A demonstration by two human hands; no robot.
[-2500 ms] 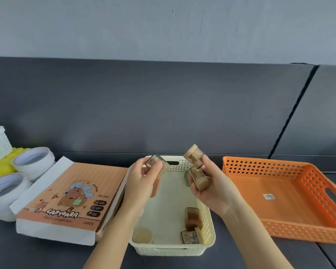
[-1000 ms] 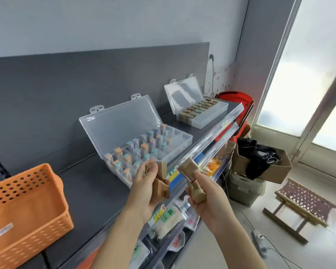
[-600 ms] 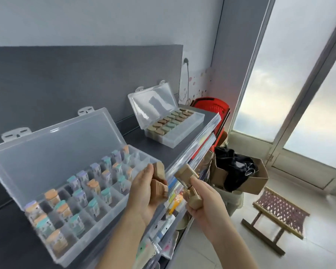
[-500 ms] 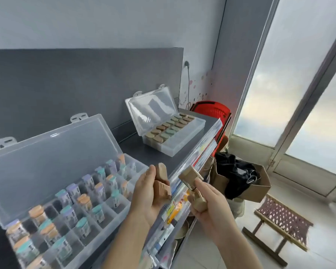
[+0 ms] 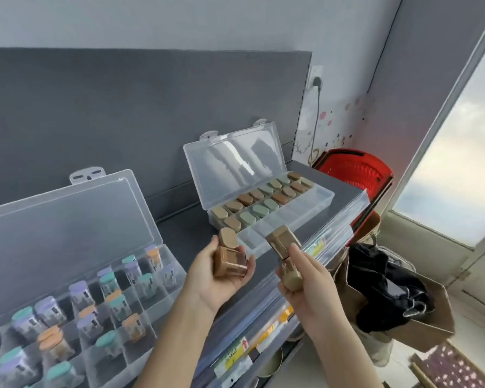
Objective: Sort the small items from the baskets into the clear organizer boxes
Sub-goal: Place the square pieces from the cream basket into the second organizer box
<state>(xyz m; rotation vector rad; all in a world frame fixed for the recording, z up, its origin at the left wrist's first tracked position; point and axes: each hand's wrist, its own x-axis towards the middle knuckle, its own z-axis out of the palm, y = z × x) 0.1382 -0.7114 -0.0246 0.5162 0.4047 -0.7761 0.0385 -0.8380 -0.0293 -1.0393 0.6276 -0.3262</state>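
Note:
My left hand [image 5: 216, 278] holds two small tan sharpeners [image 5: 230, 257], one stacked above the other. My right hand [image 5: 305, 281] grips two more tan sharpeners [image 5: 284, 247] end to end. Both hands hover just in front of a clear organizer box [image 5: 314, 204] with its lid up; its back rows hold tan, brown and green sharpeners and its front row shows bare compartments. A second clear organizer box [image 5: 140, 348] at the left holds several small bottles with teal, purple and orange caps.
Both boxes sit on a dark grey shelf [image 5: 191, 236] against a grey back panel. A red basket [image 5: 353, 172] stands past the shelf's right end. Below right, a cardboard box [image 5: 420, 326] holds black cloth. Lower shelves with price labels [image 5: 235, 357] lie underneath.
The view has swung right from the baskets to the organizer boxes. Both hands, still holding the sharpeners, have come closer to the far box with the tan and green items.

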